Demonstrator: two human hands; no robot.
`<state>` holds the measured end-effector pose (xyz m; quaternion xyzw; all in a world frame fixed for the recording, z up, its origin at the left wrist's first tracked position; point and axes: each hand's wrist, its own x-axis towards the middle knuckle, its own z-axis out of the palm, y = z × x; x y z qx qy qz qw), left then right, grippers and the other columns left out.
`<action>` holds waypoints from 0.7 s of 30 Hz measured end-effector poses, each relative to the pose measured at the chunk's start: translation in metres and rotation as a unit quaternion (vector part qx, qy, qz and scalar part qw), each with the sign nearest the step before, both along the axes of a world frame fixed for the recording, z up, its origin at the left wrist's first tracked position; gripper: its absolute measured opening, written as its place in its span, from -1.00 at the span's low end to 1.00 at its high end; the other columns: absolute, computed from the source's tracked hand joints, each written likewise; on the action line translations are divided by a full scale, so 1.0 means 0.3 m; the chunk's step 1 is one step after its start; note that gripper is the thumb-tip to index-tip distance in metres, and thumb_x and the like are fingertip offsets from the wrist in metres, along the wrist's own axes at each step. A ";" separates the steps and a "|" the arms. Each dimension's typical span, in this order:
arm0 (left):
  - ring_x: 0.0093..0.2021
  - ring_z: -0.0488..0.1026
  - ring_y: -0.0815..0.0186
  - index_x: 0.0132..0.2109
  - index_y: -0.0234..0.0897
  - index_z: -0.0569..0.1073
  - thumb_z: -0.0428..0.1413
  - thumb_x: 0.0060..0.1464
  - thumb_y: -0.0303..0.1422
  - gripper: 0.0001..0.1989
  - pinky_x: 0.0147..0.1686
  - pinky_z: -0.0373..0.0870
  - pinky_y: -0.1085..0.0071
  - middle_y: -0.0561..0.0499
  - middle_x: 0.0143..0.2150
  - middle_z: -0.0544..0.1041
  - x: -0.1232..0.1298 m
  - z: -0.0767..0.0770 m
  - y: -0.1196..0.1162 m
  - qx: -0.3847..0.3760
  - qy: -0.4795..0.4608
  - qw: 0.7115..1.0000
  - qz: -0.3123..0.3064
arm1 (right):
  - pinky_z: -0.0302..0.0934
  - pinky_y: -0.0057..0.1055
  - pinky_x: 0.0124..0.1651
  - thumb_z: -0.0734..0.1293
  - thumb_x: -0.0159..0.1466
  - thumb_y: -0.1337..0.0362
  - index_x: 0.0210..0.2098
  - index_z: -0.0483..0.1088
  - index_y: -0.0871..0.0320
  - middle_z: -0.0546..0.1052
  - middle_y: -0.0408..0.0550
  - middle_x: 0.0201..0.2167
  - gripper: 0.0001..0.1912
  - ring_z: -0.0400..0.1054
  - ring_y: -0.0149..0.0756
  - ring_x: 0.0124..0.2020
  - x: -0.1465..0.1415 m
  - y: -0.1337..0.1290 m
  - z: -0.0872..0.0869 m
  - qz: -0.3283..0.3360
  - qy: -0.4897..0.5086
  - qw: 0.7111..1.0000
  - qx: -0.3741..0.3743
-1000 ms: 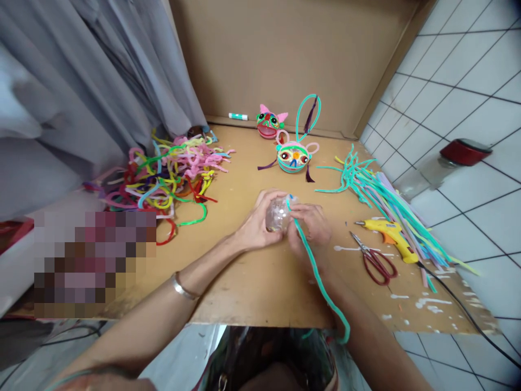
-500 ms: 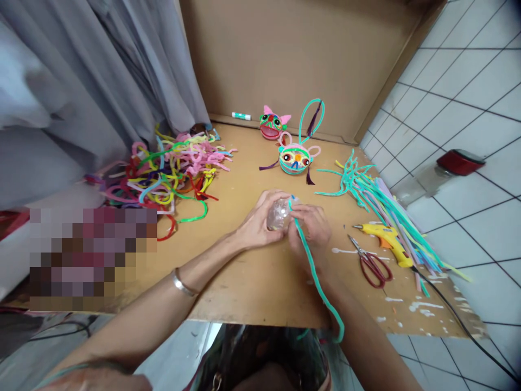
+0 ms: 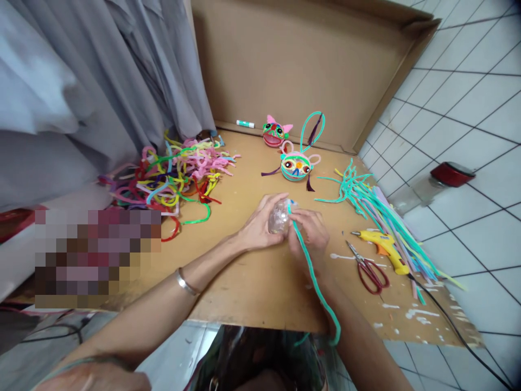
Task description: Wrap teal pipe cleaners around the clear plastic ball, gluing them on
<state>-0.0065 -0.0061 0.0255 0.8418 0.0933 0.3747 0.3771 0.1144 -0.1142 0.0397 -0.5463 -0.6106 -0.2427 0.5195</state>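
Observation:
Near the middle of the wooden table (image 3: 228,282), my left hand (image 3: 262,225) is wrapped round a clear, shiny ball (image 3: 279,217) from its left side. My right hand (image 3: 309,231) pinches a turquoise pipe cleaner (image 3: 311,266) against the ball's right side. The upper end of the pipe cleaner lies on the ball near a small blue spot, and the rest hangs down over the table's front edge along my right forearm. My fingers hide part of the ball.
Behind stand two decorated faces (image 3: 296,165) (image 3: 274,132) and a glue stick (image 3: 245,124). Tangled pipe cleaners (image 3: 175,174) lie left. To the right are red-handled scissors (image 3: 370,274), a yellow glue gun (image 3: 385,247), straight pipe cleaners (image 3: 396,220) and a red-lidded jar (image 3: 451,175).
The view has shifted slightly, so the things at the back appear a little lower. Both hands keep their hold, with the right fingers slightly moved on the pipe cleaner.

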 end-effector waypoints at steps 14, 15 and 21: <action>0.22 0.34 0.02 0.28 -0.23 0.23 0.24 -0.10 -0.31 -0.24 0.25 0.25 0.03 -0.19 0.18 0.34 0.008 0.005 -0.022 -0.096 0.016 0.995 0.016 | 0.40 -0.24 -0.11 0.28 0.32 0.40 -0.19 0.48 0.12 0.62 0.02 -0.24 -0.85 0.50 -0.22 -0.20 0.015 -0.003 -0.002 -0.015 -0.013 1.000 -0.007; 0.21 0.34 0.02 0.28 -0.22 0.23 0.24 -0.09 -0.30 -0.24 0.25 0.25 0.03 -0.19 0.18 0.35 0.009 0.004 -0.023 -0.094 0.019 0.995 0.019 | 0.40 -0.25 -0.11 0.29 0.32 0.39 -0.19 0.49 0.12 0.62 0.02 -0.24 -0.86 0.50 -0.22 -0.20 0.016 -0.001 -0.002 -0.016 -0.012 1.000 -0.004; 0.20 0.35 0.03 0.29 -0.26 0.24 0.20 -0.03 -0.25 -0.28 0.23 0.29 0.05 -0.22 0.18 0.35 0.009 -0.006 -0.017 -0.053 0.018 0.998 0.032 | 0.40 -0.21 -0.09 0.27 0.34 0.36 -0.17 0.51 0.10 0.61 0.01 -0.24 -0.83 0.49 -0.22 -0.21 0.017 0.000 -0.010 -0.011 0.020 0.999 -0.024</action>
